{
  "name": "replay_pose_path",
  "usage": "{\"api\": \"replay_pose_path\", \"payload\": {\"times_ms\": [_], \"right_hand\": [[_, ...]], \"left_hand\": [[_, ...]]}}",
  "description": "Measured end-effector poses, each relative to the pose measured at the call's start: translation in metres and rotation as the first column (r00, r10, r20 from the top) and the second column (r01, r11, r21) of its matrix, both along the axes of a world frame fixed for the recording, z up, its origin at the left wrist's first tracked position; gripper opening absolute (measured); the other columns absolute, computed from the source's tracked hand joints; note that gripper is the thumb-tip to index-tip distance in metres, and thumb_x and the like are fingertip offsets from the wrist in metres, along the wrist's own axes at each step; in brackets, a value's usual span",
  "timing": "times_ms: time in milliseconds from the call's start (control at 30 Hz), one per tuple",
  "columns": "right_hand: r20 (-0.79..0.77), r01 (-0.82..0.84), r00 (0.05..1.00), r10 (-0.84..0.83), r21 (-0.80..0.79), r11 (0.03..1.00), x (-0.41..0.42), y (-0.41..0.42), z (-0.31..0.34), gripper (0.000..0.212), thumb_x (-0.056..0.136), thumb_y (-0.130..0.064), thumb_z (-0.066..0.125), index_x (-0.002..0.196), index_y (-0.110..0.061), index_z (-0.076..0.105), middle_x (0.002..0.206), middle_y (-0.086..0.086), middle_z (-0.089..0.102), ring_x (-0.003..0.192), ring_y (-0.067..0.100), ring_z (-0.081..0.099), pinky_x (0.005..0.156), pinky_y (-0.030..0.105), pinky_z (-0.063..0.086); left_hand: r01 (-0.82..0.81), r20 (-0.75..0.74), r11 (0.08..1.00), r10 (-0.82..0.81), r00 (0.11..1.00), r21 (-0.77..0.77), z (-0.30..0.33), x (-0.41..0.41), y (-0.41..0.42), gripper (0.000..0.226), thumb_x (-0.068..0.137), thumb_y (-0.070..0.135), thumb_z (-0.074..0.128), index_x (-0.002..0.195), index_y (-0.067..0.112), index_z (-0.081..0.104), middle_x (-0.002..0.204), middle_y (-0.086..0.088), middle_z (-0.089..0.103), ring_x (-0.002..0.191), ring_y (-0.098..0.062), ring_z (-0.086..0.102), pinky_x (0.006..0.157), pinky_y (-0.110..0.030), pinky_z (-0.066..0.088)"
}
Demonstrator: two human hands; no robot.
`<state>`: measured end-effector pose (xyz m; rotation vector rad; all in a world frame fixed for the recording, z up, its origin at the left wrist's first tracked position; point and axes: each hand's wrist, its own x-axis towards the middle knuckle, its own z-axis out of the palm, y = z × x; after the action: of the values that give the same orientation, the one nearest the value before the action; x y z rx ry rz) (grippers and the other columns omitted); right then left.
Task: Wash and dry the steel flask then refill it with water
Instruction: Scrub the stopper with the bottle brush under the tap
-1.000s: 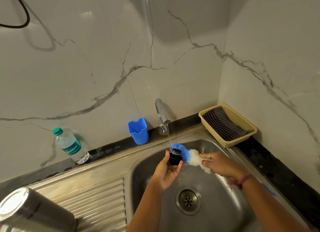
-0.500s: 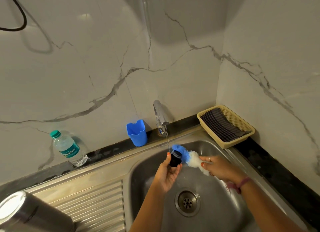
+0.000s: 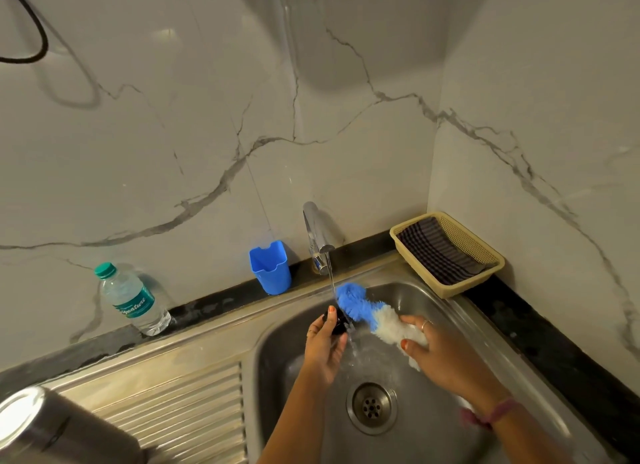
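Over the sink, the left hand pinches a small black cap under the tap's thin stream; the right hand grips a blue-and-white brush just right of it. The steel flask lies near left on the drainboard. Far along the counter stand a water bottle, a blue cup and a basket holding a striped cloth.

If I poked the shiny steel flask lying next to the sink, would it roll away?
Probably a little. The steel flask lies on its side on the ridged draining board, and round, smooth things tend to roll. The ridges might slow it. It would likely feel hard and stiff, and may be slippery if wet.
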<state>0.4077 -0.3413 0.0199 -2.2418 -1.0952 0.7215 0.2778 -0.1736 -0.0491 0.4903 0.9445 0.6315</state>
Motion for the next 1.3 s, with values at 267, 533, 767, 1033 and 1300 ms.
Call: {"api": "replay_pose_path", "payload": {"times_ms": [267,533,767,1033,1300], "right_hand": [[0.166,-0.012,0.986,0.016,-0.024,1.000,-0.017,0.013,0.006,0.048,0.096,-0.038,0.047,0.144,-0.039,0.037,0.123,-0.004,0.063,0.104,0.010,0.060,0.085,0.022,0.048],[0.216,-0.019,0.976,0.038,-0.088,0.996,-0.018,0.022,0.014,0.044,0.096,-0.031,0.047,0.139,-0.030,0.044,0.119,0.001,0.064,0.104,0.016,0.061,0.085,0.027,0.049],[0.133,-0.089,0.985,0.111,-0.160,0.983,-0.004,0.039,0.023,0.042,0.096,-0.028,0.047,0.138,-0.028,0.047,0.120,0.003,0.064,0.102,0.018,0.061,0.089,0.030,0.049],[0.213,-0.057,0.972,0.102,-0.208,0.977,-0.001,0.055,0.017,0.038,0.095,-0.029,0.047,0.132,-0.021,0.051,0.112,0.004,0.065,0.097,0.019,0.062,0.085,0.032,0.051],[0.163,-0.078,0.982,0.098,-0.124,0.989,-0.012,0.048,0.011,0.043,0.097,-0.032,0.045,0.139,-0.027,0.043,0.118,0.002,0.064,0.102,0.018,0.060,0.090,0.032,0.050]], "left_hand": [[0.060,-0.116,0.985,-0.041,0.992,0.165,-0.003,-0.002,0.001,0.039,0.086,0.011,0.075,0.122,0.015,0.060,0.120,-0.019,0.066,0.082,-0.022,0.069,0.067,-0.027,0.059],[0.062,-0.079,0.974,-0.045,0.996,0.219,-0.011,-0.003,-0.002,0.045,0.086,-0.001,0.071,0.126,0.014,0.059,0.119,-0.017,0.069,0.106,-0.031,0.070,0.093,-0.044,0.056],[0.089,-0.074,0.959,-0.071,0.995,0.270,-0.012,-0.011,-0.001,0.051,0.086,-0.009,0.066,0.131,0.013,0.056,0.122,-0.016,0.068,0.104,-0.028,0.070,0.088,-0.040,0.058],[0.153,-0.095,0.950,-0.132,0.987,0.272,-0.012,-0.007,0.001,0.053,0.087,-0.010,0.064,0.134,0.011,0.053,0.126,-0.014,0.066,0.114,-0.030,0.066,0.100,-0.047,0.052],[0.045,-0.083,0.979,-0.030,0.996,0.197,-0.018,-0.011,0.012,0.051,0.088,-0.006,0.065,0.136,0.009,0.054,0.125,-0.017,0.067,0.110,-0.032,0.068,0.099,-0.049,0.053]]}}
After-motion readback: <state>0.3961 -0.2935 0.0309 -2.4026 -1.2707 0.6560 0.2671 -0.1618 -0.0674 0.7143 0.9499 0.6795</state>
